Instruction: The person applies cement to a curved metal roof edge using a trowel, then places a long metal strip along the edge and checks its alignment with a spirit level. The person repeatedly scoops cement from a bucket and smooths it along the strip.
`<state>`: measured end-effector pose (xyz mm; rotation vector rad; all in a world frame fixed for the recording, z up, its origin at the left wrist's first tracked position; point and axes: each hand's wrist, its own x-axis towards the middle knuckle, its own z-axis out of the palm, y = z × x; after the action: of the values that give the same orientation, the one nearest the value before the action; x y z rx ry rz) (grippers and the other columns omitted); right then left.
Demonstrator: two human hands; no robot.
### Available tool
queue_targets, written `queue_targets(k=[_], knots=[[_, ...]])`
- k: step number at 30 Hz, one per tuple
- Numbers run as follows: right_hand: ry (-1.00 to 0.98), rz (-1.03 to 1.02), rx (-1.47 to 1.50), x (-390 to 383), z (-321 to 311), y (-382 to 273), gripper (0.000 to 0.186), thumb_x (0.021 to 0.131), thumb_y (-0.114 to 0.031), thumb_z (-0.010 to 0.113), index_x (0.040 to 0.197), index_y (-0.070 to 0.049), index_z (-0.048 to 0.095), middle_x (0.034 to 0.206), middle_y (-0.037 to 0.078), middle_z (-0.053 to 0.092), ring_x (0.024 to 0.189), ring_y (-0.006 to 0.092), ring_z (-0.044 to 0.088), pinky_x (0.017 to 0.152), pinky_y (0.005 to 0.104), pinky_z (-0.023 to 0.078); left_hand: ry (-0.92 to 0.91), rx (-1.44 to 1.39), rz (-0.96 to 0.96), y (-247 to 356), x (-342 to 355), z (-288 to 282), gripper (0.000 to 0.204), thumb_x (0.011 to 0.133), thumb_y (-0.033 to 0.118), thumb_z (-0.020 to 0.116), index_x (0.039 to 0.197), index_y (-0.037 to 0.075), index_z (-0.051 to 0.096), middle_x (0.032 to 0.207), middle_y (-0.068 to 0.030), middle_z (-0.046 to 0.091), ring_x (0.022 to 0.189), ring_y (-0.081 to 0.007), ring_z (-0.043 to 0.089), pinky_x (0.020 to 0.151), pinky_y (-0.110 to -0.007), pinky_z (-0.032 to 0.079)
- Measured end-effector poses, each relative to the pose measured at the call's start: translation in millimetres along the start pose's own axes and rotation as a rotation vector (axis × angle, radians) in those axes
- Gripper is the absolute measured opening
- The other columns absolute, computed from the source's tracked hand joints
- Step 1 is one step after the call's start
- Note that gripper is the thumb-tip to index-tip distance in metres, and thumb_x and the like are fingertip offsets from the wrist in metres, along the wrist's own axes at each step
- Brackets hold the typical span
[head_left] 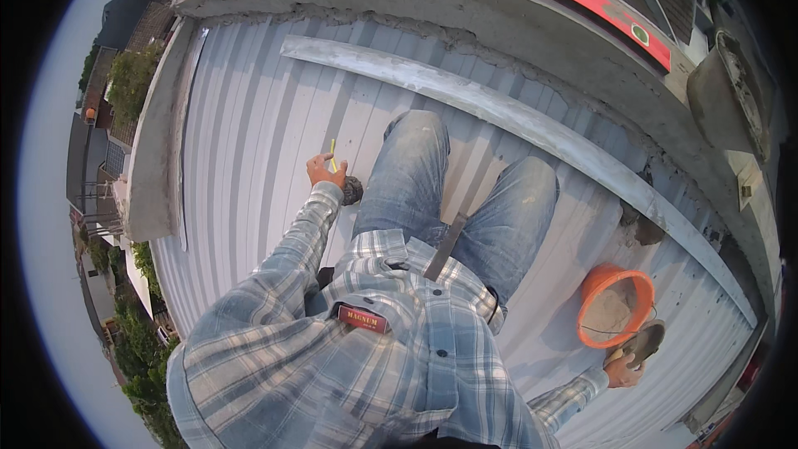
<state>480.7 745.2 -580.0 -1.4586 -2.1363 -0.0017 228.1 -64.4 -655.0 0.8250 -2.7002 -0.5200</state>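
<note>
Grey concrete edging (155,141) bounds the far left, then ribbed metal roofing (249,116) spreads wide, leaving room around the left hand (322,172), which pinches a thin yellow stick (333,151); rightward, an orange bucket (593,283) stands just beside the right hand (623,372), closed round a grey trowel-like tool (648,339).

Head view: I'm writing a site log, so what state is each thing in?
Left hand: closed on a thin yellow-green stick
Right hand: gripping a trowel-like tool
Orange bucket: holding grey material
Long pale bar: lying across the ribbed roof, apart from both hands
Red pack: tucked in the plaid shirt
Jeans: worn, pale-stained
</note>
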Motion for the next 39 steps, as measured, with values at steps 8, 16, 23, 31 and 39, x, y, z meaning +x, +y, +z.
queue_targets(k=[8, 16, 23, 31, 39], knots=[[0.017, -0.148, 0.258, 20, -30, -139, 0.040, 0.083, -0.025, 0.067, 0.117, -0.004, 0.063, 0.129, 0.014, 0.053, 0.120, 0.0321, 0.049, 0.102, 0.0449, 0.045, -0.411, -0.616, -0.330, 57, -46, 20, 0.054, 0.081, 0.034, 0.074, 0.125, 0.006, 0.062, 0.123, -0.0203, 0.062, 0.117, -0.0327, 0.059, 0.100, -0.041, 0.047], [-0.784, -0.397, 0.831, -115, -38, -292, 0.040, 0.095, -0.019, 0.058, 0.129, 0.001, 0.057, 0.107, 0.013, 0.065, 0.087, 0.0186, 0.063, 0.076, 0.0295, 0.054, -0.383, -0.380, 0.161, 167, -54, -37, 0.056, 0.084, 0.043, 0.069, 0.126, 0.007, 0.059, 0.135, -0.0180, 0.052, 0.130, -0.0347, 0.045, 0.111, -0.044, 0.036], [-1.278, -0.744, 0.857, -264, -40, -389, 0.030, 0.091, -0.018, 0.062, 0.116, -0.003, 0.064, 0.081, 0.009, 0.069, 0.073, 0.0201, 0.066, 0.070, 0.0324, 0.052, -0.477, -0.129, 0.379, 182, -60, -42, 0.045, 0.080, 0.039, 0.073, 0.116, 0.014, 0.065, 0.133, -0.0116, 0.055, 0.128, -0.0315, 0.046, 0.109, -0.046, 0.035], [-1.188, -0.820, 0.623, -248, -15, -398, 0.027, 0.084, -0.026, 0.059, 0.101, -0.007, 0.068, 0.082, 0.011, 0.071, 0.079, 0.0324, 0.068, 0.074, 0.0440, 0.053, -0.371, -0.264, 0.498, 178, -52, -16, 0.039, 0.079, 0.034, 0.078, 0.108, 0.009, 0.070, 0.125, -0.0164, 0.062, 0.120, -0.0350, 0.053, 0.104, -0.045, 0.041], [-1.173, -0.686, 0.659, -251, -10, -383, 0.027, 0.085, -0.024, 0.056, 0.102, -0.006, 0.067, 0.090, 0.016, 0.072, 0.088, 0.0337, 0.068, 0.083, 0.0447, 0.052, -0.410, -0.180, 0.639, 179, -48, -10, 0.039, 0.080, 0.036, 0.078, 0.106, 0.009, 0.070, 0.125, -0.0180, 0.061, 0.119, -0.0352, 0.054, 0.104, -0.045, 0.040]])
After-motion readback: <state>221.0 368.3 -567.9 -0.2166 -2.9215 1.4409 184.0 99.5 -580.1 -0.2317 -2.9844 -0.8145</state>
